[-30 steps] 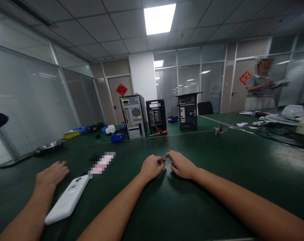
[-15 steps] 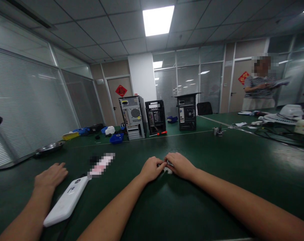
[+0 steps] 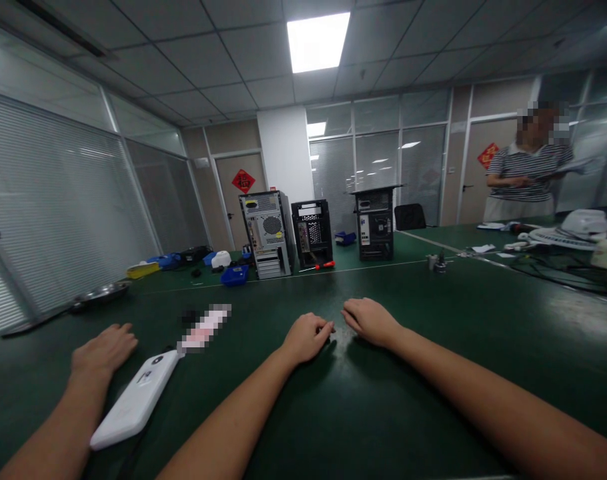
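My left hand rests on the green table with its fingers curled in; a tiny thing I cannot make out shows at the fingertips. My right hand lies a little to the right of it, fingers bent down onto the table top and hiding whatever is under them. A small gap separates the two hands. A third hand, another person's, lies flat and open at the left beside a white device.
Three computer cases stand at the far side of the table, with blue bins and a metal tray to their left. A person in a striped shirt stands at the back right near cables and white gear.
My two hands were touching around a small pale thing half a second ago; they have since drawn apart, the right one moving right. The person at the back has come closer.
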`<state>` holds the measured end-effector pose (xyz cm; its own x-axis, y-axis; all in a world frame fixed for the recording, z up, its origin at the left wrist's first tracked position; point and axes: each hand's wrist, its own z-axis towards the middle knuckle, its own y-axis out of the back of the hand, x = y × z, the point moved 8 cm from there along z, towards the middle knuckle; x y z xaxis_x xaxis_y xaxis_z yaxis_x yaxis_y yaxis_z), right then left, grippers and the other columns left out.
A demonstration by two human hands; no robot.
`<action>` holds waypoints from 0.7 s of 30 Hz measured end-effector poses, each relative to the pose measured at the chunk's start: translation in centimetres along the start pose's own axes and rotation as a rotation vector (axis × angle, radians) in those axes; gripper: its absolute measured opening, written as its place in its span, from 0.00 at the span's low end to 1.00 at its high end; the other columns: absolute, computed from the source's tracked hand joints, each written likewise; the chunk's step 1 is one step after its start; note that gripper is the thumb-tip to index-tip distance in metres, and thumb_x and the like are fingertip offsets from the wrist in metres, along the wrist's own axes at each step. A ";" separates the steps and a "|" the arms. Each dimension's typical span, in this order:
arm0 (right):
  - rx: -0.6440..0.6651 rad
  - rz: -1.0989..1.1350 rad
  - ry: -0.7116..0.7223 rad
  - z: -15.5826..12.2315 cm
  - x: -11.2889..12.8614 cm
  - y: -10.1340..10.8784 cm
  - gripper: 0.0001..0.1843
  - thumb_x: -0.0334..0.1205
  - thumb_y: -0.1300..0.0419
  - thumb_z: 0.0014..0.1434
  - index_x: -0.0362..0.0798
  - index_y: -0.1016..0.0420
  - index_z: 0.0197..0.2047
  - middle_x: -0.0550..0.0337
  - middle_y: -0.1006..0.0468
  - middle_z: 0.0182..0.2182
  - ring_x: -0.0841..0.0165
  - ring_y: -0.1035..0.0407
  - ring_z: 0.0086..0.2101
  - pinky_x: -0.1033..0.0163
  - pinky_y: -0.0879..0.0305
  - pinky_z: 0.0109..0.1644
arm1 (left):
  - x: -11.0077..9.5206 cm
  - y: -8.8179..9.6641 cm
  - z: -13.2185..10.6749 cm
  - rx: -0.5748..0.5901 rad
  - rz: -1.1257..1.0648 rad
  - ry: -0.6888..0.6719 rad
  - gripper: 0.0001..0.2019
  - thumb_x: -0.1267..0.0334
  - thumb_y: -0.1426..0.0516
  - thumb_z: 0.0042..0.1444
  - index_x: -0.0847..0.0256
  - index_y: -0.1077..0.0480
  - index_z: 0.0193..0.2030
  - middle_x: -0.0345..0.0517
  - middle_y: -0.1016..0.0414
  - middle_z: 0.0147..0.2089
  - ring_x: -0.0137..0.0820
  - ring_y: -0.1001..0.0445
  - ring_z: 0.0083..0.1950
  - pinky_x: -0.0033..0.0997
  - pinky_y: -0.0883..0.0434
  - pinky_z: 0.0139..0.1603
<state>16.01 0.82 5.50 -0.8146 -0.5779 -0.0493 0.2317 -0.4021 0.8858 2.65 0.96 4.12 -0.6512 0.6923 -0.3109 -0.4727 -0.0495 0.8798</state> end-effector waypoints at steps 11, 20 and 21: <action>0.118 -0.071 -0.602 -5.3 -18.1 -0.3 0.23 0.49 0.60 0.72 0.46 0.28 0.46 0.45 0.22 0.43 0.57 0.28 0.45 0.54 0.36 0.47 | 0.5 0.1 -0.1 0.010 0.017 0.054 0.23 0.54 0.53 0.69 0.59 0.18 0.38 0.47 0.18 0.38 0.35 0.25 0.41 0.30 0.34 0.46; 0.050 0.047 -0.979 -11.7 -28.1 -1.8 0.27 0.53 0.64 0.69 0.52 0.27 0.48 0.46 0.22 0.50 0.47 0.31 0.51 0.40 0.37 0.49 | 1.0 0.0 -0.1 -0.001 0.023 0.032 0.22 0.55 0.53 0.69 0.59 0.18 0.38 0.46 0.18 0.38 0.35 0.25 0.41 0.31 0.34 0.44; 0.044 0.051 -1.004 -12.0 -28.6 -2.1 0.27 0.53 0.63 0.69 0.52 0.26 0.48 0.46 0.22 0.50 0.47 0.31 0.51 0.41 0.37 0.49 | 1.0 -0.1 -0.2 0.005 0.025 0.040 0.22 0.55 0.53 0.69 0.59 0.18 0.38 0.46 0.18 0.38 0.35 0.25 0.41 0.31 0.34 0.45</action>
<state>45.20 9.69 -0.50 -0.8800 0.2809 0.3830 0.2754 -0.3552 0.8933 1.91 1.57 3.68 -0.6859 0.6616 -0.3031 -0.4535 -0.0627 0.8891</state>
